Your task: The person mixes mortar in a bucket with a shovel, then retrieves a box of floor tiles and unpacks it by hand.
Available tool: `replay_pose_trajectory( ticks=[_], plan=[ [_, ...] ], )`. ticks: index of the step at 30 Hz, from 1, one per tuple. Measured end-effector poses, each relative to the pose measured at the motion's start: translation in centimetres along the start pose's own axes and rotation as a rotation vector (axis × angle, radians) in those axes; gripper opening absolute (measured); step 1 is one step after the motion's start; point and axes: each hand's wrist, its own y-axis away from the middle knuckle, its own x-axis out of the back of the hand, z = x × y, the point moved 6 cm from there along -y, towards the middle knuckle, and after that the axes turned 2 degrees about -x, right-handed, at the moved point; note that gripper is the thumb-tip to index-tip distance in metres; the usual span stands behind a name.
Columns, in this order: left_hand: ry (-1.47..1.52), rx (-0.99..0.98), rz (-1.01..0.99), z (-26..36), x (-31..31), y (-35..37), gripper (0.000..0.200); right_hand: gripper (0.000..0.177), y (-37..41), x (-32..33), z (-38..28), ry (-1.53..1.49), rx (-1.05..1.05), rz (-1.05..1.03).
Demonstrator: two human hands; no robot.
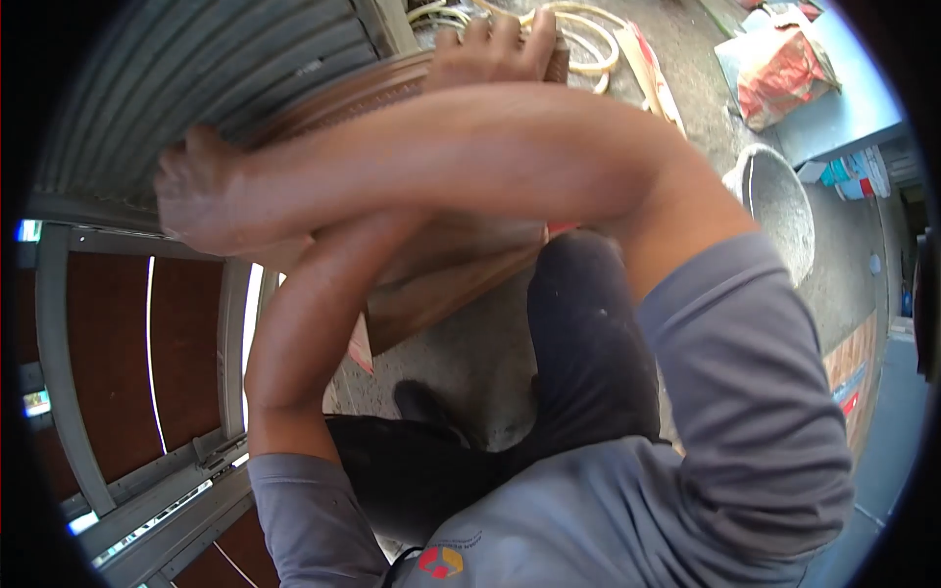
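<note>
My arms cross in front of me, the right forearm lying over the left. At the top, my left hand (pixel 495 59) has its fingers curled over the far end of a brown piece (pixel 426 304) with a ridged, board-like edge. On the far left, my right hand (pixel 201 191) is closed at the other end of the same brown piece, slightly blurred. My forearms hide much of the piece, so its full shape does not show. It stands tilted in front of my knees.
Grey corrugated sheet (pixel 196 78) rises at upper left, above a metal frame with brown panels (pixel 147 343). Behind lies a coiled pale hose (pixel 593 49). To the right are a grey bucket (pixel 779 211), a red-and-white sack (pixel 784 78) and a blue-and-white container (pixel 855 176).
</note>
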Motion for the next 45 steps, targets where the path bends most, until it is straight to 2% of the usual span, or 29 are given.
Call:
replay_pose_trajectory(
  ticks=[5,8,10,12,13,16,17,18,20,21,22,24,26,29,30,33,34,37,41,43,45],
  plan=[
    [0.168,-0.164,-0.285,0.2,1.6,-3.1,0.051,0.029,4.0,16.6,9.0,-0.15,-0.207,0.056],
    [0.257,-0.256,-0.449,0.8,1.7,-4.6,0.048,0.03,8.9,23.4,14.5,-0.166,-0.485,0.04],
    [0.279,-0.285,-0.513,1.1,1.4,-5.5,0.046,0.031,13.8,25.1,18.2,-0.219,-0.736,-0.009],
    [0.299,-0.305,-0.56,1.4,1.2,-6.0,0.044,0.032,19.8,24.5,20.9,-0.419,-1.066,-0.088],
    [0.304,-0.302,-0.58,1.3,1.1,-5.9,0.043,0.05,23.8,23.4,23.4,-0.373,-1.075,-0.148],
    [0.257,-0.241,-0.648,1.2,0.4,-5.7,0.039,0.046,29.2,21.4,22.8,-0.252,-1.132,-0.227],
    [0.24,-0.226,-0.657,1.4,0.3,-5.6,0.039,0.047,32.1,20.4,24.1,-0.064,-1.155,-0.349],
    [0.225,-0.214,-0.665,1.2,0.1,-5.6,0.039,0.047,33.0,20.0,23.5,-0.003,-1.051,-0.37],
    [0.375,-0.271,-0.542,0.3,-1.4,-5.1,0.046,0.039,35.6,18.9,22.6,0.047,-1.185,-0.509],
    [0.448,-0.301,-0.49,0.2,-2.4,-4.6,0.05,0.038,36.7,18.3,22.3,0.11,-1.178,-0.643],
    [0.48,-0.234,-0.423,-0.1,-3.3,-4.8,0.045,0.037,38.5,17.5,22.1,0.143,-1.184,-0.704],
    [0.472,-0.204,-0.474,-0.1,-2.3,-5.0,0.047,0.035,40.6,16.5,21.3,0.062,-1.327,-0.874],
    [0.482,-0.164,-0.568,-0.1,-2.3,-5.2,0.046,0.033,39.5,16.9,19.2,0.01,-1.296,-1.042],
    [0.37,-0.156,-0.649,0.6,-1.3,-6.4,0.044,0.032,38.1,18.5,16.4,-0.044,-1.303,-1.159],
    [0.258,-0.165,-0.748,1.3,-1.0,-7.0,0.039,0.032,37.6,19.6,15.6,-0.054,-1.321,-1.183],
    [-0.248,-0.48,-1.018,4.9,-1.1,-9.1,0.04,0.031,35.4,22.2,13.9,-0.124,-1.279,-1.338],
    [-0.331,-0.582,-1.014,6.3,-1.1,-9.1,0.043,0.03,35.0,22.8,14.0,-0.155,-1.233,-1.412],
    [-0.404,-0.63,-1.062,10.6,-5.2,-6.9,0.044,0.029,37.7,21.8,15.9,-0.212,-1.23,-1.373],
    [-0.485,-0.684,-1.477,11.9,-12.3,-2.4,0.047,0.027,39.7,19.5,20.9,-0.241,-1.384,-1.102],
    [-0.513,-0.611,-1.616,11.2,-15.6,0.4,0.045,0.027,41.3,17.5,22.3,-0.301,-1.434,-0.988],
    [-0.43,-0.621,-1.794,11.0,-15.9,1.5,0.045,0.029,44.0,14.4,23.0,-0.254,-1.384,-1.018]
  ],
)
